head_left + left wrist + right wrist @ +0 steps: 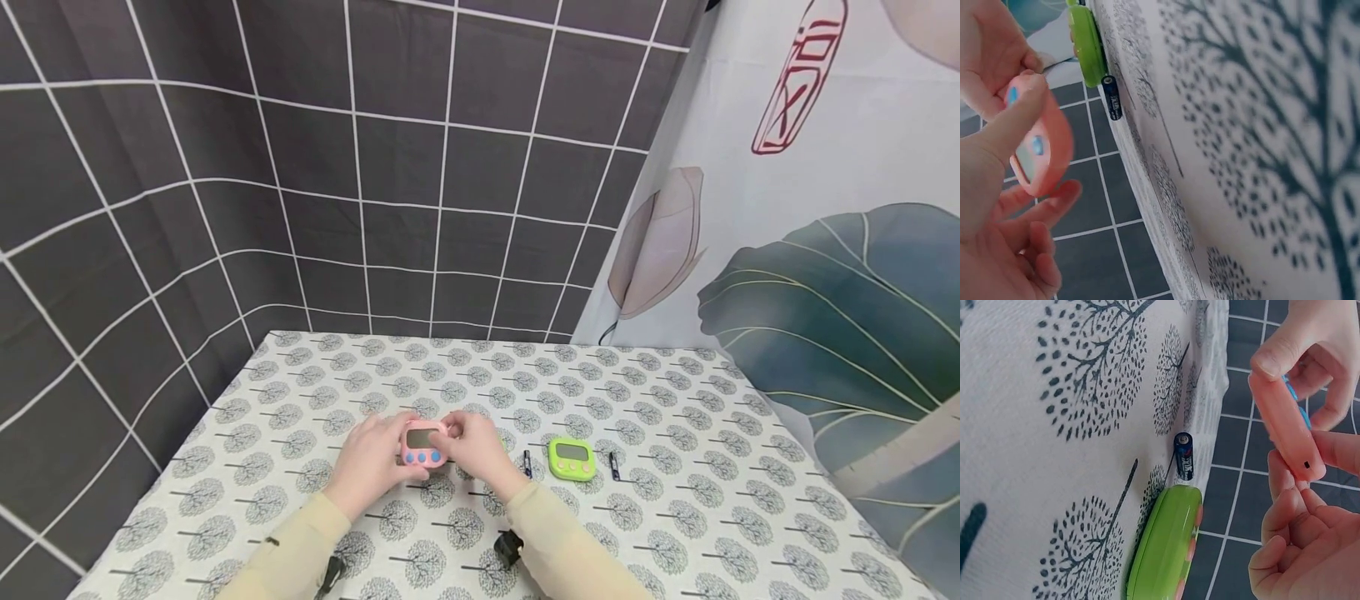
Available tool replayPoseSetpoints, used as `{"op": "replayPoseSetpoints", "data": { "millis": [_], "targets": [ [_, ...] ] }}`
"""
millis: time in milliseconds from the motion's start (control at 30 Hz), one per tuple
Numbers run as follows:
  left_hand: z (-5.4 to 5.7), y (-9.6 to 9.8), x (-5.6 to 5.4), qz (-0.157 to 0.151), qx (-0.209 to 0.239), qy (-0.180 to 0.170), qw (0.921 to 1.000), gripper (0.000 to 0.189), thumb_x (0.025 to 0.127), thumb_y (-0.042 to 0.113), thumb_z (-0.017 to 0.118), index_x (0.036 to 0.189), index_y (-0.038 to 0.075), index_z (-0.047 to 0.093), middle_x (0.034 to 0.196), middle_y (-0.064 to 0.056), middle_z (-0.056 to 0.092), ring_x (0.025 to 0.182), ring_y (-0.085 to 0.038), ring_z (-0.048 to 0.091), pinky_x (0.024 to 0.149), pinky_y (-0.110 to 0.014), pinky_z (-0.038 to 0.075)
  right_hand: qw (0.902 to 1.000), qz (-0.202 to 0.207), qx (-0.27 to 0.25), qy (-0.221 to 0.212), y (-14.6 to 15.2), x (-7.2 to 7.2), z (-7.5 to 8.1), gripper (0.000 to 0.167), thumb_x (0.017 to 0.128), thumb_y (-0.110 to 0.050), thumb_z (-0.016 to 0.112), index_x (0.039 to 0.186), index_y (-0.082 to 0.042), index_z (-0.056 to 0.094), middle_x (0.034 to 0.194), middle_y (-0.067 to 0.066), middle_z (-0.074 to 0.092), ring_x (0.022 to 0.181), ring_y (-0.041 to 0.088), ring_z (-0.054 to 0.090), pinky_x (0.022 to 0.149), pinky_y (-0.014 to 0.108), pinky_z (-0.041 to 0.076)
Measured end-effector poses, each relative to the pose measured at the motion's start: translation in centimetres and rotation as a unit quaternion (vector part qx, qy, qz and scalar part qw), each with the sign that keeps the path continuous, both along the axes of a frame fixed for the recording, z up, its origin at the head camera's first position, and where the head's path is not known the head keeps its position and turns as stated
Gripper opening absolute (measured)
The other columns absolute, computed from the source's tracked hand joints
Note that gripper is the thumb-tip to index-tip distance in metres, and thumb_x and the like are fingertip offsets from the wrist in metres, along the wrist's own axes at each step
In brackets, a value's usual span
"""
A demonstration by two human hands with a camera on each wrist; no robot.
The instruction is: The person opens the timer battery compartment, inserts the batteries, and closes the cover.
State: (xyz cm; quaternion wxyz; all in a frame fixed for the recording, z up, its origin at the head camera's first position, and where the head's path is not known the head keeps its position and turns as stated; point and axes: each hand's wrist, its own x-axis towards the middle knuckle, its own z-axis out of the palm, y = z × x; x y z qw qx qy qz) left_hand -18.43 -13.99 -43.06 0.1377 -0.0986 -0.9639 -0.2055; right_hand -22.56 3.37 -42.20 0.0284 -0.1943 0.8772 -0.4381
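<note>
A small pink digital timer (422, 439) with a grey screen and blue buttons is held up over the table between both hands. My left hand (373, 460) grips its left side; in the left wrist view the thumb (1019, 119) lies across the button face. At the opposite edge, my right hand (482, 450) pinches the timer with thumb and fingers. The right wrist view shows the timer's pink casing (1285, 425) edge-on, with a small dark slot near one end. Part of the face is hidden behind the fingers.
To the right on the tree-print tablecloth (420, 562) lies a green timer (572, 460) with its screen up. One dark battery (527, 463) is on its left, another battery (614, 466) on its right. A dark gridded curtain (397, 167) hangs behind the table.
</note>
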Motion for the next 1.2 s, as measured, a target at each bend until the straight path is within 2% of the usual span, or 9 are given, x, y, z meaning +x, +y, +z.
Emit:
{"op": "replayPoseSetpoints", "data": {
  "millis": [167,267,433,600,667,733,900,1067,1200],
  "targets": [
    [0.4,0.1,0.1,0.051,0.046,-0.039,0.9969,0.086,0.07,0.068,0.068,0.129,0.008,0.054,0.072,0.008,0.061,0.076,-0.015,0.054,0.075,-0.04,0.046,0.9998,-0.001,0.005,0.021,0.0,0.1,-0.1,0.021,0.082,-0.021,0.071,0.092,-0.004,0.065,0.07,-0.004,0.055,0.049,0.005,0.042,0.042,0.019,0.037],
    [0.8,0.2,0.1,0.071,0.071,-0.056,0.9934,0.08,0.078,0.07,0.057,0.125,0.005,0.059,0.076,0.006,0.064,0.079,-0.018,0.058,0.077,-0.042,0.048,0.9992,-0.008,0.013,0.036,0.0,0.3,-0.2,0.021,0.082,-0.022,0.071,0.094,-0.005,0.065,0.07,-0.004,0.056,0.049,0.005,0.041,0.042,0.019,0.036],
    [1.1,0.2,0.2,0.077,0.106,-0.082,0.9879,0.073,0.085,0.07,0.047,0.113,0.006,0.067,0.09,-0.005,0.072,0.081,-0.023,0.065,0.083,-0.047,0.049,0.997,-0.015,0.041,0.064,-0.2,0.6,-0.1,0.021,0.083,-0.026,0.071,0.097,-0.011,0.065,0.073,-0.008,0.057,0.053,0.005,0.042,0.045,0.02,0.038],
    [1.3,0.1,0.2,0.083,0.133,-0.126,0.9795,0.069,0.084,0.072,0.045,0.103,0.011,0.072,0.063,0.0,0.062,0.049,-0.013,0.046,0.06,-0.035,0.045,0.9934,-0.013,0.054,0.101,-0.3,0.9,0.2,0.019,0.084,-0.027,0.071,0.095,-0.014,0.063,0.076,-0.009,0.06,0.063,0.007,0.05,0.055,0.02,0.043],
    [1.3,0.0,0.1,0.086,0.136,-0.139,0.9771,0.067,0.085,0.072,0.044,0.093,0.013,0.074,0.054,0.003,0.054,0.045,-0.013,0.04,0.053,-0.03,0.038,0.9908,-0.013,0.058,0.121,-0.4,1.0,0.2,0.02,0.083,-0.027,0.072,0.095,-0.014,0.063,0.078,-0.008,0.061,0.067,0.01,0.054,0.059,0.02,0.043],
    [1.2,-0.2,-0.1,0.087,0.141,-0.143,0.9758,0.065,0.085,0.072,0.043,0.083,0.014,0.074,0.056,0.004,0.056,0.048,-0.011,0.044,0.052,-0.029,0.037,0.9876,-0.011,0.061,0.144,-0.4,1.1,0.2,0.02,0.083,-0.026,0.072,0.096,-0.014,0.063,0.08,-0.007,0.063,0.071,0.012,0.057,0.062,0.022,0.044],
    [1.3,-0.5,-0.3,0.083,0.157,-0.163,0.9704,0.068,0.083,0.075,0.042,0.076,0.016,0.073,0.066,0.004,0.066,0.06,-0.011,0.057,0.062,-0.033,0.044,0.9786,-0.019,0.075,0.191,-0.6,1.2,0.0,0.019,0.082,-0.026,0.073,0.094,-0.015,0.063,0.083,-0.007,0.065,0.076,0.011,0.057,0.076,0.03,0.045],
    [1.4,-0.7,-0.4,0.068,0.183,-0.188,0.9625,0.069,0.084,0.073,0.042,0.079,0.012,0.073,0.068,0.004,0.069,0.068,-0.014,0.064,0.085,-0.051,0.046,0.9754,-0.031,0.082,0.202,-0.8,1.4,-0.1,0.021,0.081,-0.027,0.074,0.095,-0.015,0.063,0.086,-0.007,0.065,0.081,0.012,0.056,0.084,0.036,0.042],
    [1.4,-0.6,-0.5,0.051,0.262,-0.207,0.9413,0.061,0.09,0.063,0.046,0.086,0.008,0.073,0.072,0.0,0.071,0.073,-0.017,0.068,0.091,-0.054,0.044,0.9676,-0.028,0.086,0.236,-0.9,1.4,-0.4,0.022,0.08,-0.026,0.074,0.094,-0.015,0.062,0.086,-0.008,0.064,0.082,0.015,0.057,0.086,0.036,0.042]
  ]
}}
